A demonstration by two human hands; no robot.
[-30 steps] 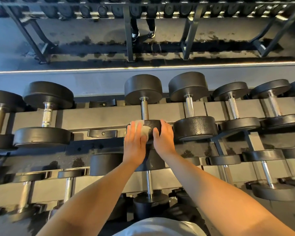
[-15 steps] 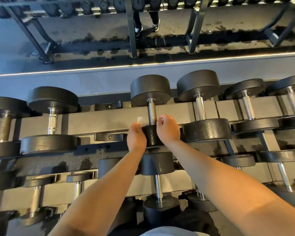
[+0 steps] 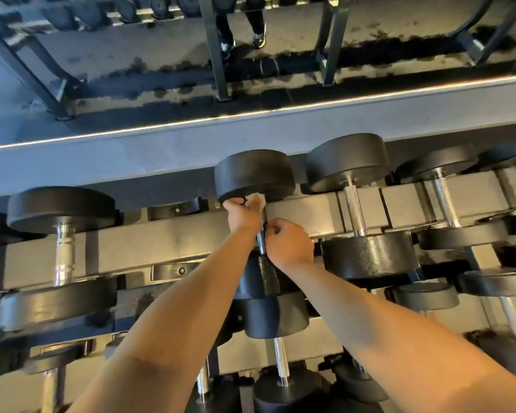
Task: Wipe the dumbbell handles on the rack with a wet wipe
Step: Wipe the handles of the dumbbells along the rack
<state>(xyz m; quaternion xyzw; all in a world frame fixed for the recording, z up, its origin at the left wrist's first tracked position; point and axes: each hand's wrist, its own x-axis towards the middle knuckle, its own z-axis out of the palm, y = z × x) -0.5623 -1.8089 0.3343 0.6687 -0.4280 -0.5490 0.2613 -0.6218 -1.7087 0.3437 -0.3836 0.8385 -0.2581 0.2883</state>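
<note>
1. The wipe (image 3: 256,200) was held at the far end of the handle (image 3: 261,244), right under the far black weight (image 3: 254,174) of the middle dumbbell.
2. The wipe was gripped by the left hand (image 3: 241,214), with the fingers curled round it and the handle.
3. The near part of the handle was held by the right hand (image 3: 289,244), with the fingers curled and pinched on the bar.
4. The dumbbell was laid on the top shelf of the rack (image 3: 167,242), with its near weight (image 3: 261,277) partly hidden by the two arms.
5. A fat dumbbell (image 3: 61,251) was seen well to the left, and another dumbbell (image 3: 355,210) just to the right.
6. More dumbbells were seen on the lower shelf.
7. A long mirror (image 3: 161,55) was seen behind the rack, with two shoes (image 3: 258,40) shown in it.
</note>
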